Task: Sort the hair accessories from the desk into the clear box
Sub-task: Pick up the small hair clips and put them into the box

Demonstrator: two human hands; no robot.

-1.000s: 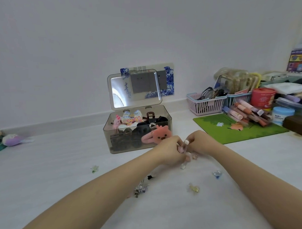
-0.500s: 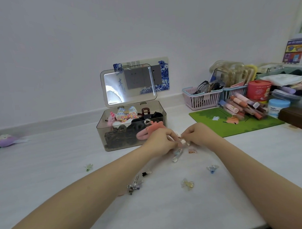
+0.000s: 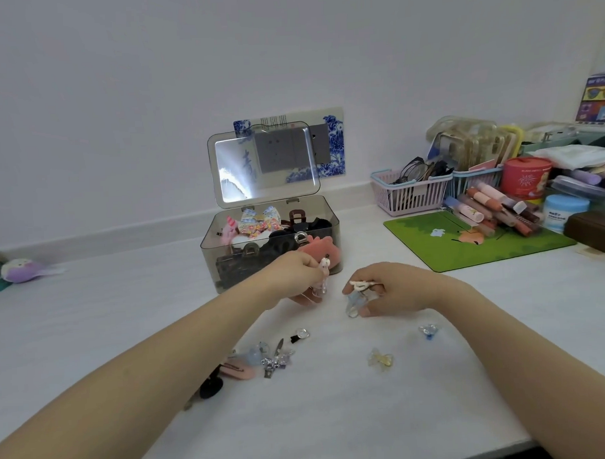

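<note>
Many clips already fill the clear smoky plastic box [image 3: 271, 246], lid up, mid-desk. Left hand [image 3: 296, 277] pinches a small pink clip [image 3: 321, 276]; right hand [image 3: 392, 289] grips a pale transparent clip [image 3: 353, 304]. Several small clips [image 3: 381, 360] remain nearby on the desk.

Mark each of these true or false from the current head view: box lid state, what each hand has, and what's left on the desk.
1. The clear box has its lid raised. True.
2. The left hand is empty. False: it holds a small pale clip in its grip.
3. The right hand holds small clips just above the desk. True.
4. Every accessory is already in the box. False: a yellow clip, a blue clip and a pink snap clip lie on the desk.
5. The green mat lies left of the box. False: it lies to its right.
</note>
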